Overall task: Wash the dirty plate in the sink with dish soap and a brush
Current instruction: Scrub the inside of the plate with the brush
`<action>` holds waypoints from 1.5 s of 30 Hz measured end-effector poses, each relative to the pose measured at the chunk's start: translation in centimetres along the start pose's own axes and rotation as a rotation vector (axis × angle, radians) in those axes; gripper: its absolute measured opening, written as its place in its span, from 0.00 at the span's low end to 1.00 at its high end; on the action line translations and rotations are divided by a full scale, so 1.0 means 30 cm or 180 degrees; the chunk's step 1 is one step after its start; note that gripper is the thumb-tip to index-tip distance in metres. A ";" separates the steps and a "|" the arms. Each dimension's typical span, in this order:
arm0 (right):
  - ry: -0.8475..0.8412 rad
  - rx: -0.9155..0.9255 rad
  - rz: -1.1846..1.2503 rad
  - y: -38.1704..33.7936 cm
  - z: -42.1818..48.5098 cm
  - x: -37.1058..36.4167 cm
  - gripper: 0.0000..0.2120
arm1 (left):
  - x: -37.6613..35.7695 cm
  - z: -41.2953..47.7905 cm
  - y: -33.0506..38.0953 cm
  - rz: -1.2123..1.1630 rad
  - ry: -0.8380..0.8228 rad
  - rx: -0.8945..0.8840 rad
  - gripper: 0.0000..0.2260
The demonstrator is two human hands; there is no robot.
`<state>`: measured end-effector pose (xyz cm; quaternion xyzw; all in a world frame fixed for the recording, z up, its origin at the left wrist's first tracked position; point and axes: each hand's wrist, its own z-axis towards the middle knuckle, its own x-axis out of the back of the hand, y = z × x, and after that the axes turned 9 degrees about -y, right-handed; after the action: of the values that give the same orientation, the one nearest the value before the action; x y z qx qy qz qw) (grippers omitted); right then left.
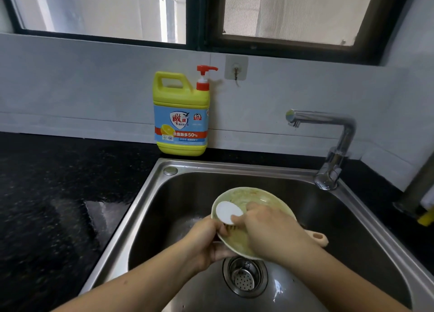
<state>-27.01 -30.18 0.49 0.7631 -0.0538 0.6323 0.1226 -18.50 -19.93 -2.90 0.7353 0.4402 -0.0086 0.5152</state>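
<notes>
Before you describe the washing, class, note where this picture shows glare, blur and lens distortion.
Head view: daylight from the window glares off the countertop and the faucet; the right hand and brush are slightly blurred, while the soap bottle label reads sharp; the window's frame bows, a wide-angle effect.

you face a dark-framed window (pixel 94 6) letting in daylight above a pale wall (pixel 70 81) and a black speckled table (pixel 47 194).

The black countertop (pixel 47 194) bears a yellow soap bottle (pixel 180 114) behind the sink (pixel 234 167).
</notes>
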 end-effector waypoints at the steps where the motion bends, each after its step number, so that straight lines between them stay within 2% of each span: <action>1: 0.0026 -0.0051 -0.0005 0.004 0.006 0.002 0.20 | 0.000 0.000 0.001 -0.0029 0.0022 -0.0015 0.18; 5: 0.0324 -0.0696 -0.0069 0.067 0.020 0.017 0.19 | -0.018 -0.018 0.007 -0.0039 -0.0189 0.0011 0.13; 7: 0.0338 -0.0703 -0.0179 0.072 0.014 0.014 0.18 | -0.024 -0.021 0.005 -0.0057 -0.0226 0.0050 0.13; 13: -0.0031 -0.0155 -0.0013 -0.006 -0.013 0.028 0.20 | -0.011 -0.013 0.001 0.0069 -0.0207 0.0017 0.18; 16: 0.0112 -0.0469 0.0075 0.021 0.000 0.031 0.21 | -0.011 -0.013 0.006 0.0067 -0.0229 0.0002 0.17; 19: 0.0291 -0.0910 0.0003 0.065 0.007 0.024 0.17 | -0.016 -0.012 0.002 0.0100 -0.0290 0.0014 0.16; 28: 0.0080 -0.1263 -0.0406 0.105 -0.020 0.043 0.14 | 0.007 0.000 0.018 -0.0006 -0.0065 -0.0389 0.18; 33: -0.0017 -0.1240 -0.0419 0.082 -0.037 0.049 0.14 | 0.012 0.001 0.015 -0.0026 -0.0097 -0.0487 0.21; 37: 0.0278 -0.1061 -0.0172 0.080 -0.015 0.019 0.18 | 0.009 -0.001 0.020 -0.0302 -0.0358 -0.0447 0.25; 41: 0.0374 -0.0565 0.0227 0.064 0.014 -0.005 0.26 | 0.009 0.001 0.013 -0.0288 -0.0627 -0.0291 0.27; 45: 0.0268 -0.0032 0.0256 0.026 0.007 0.004 0.22 | 0.010 0.003 0.004 -0.0390 -0.0711 -0.0275 0.29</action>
<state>-26.98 -30.97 0.68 0.7325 -0.0824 0.6679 0.1030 -18.19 -19.82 -2.98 0.6786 0.4241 -0.1029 0.5908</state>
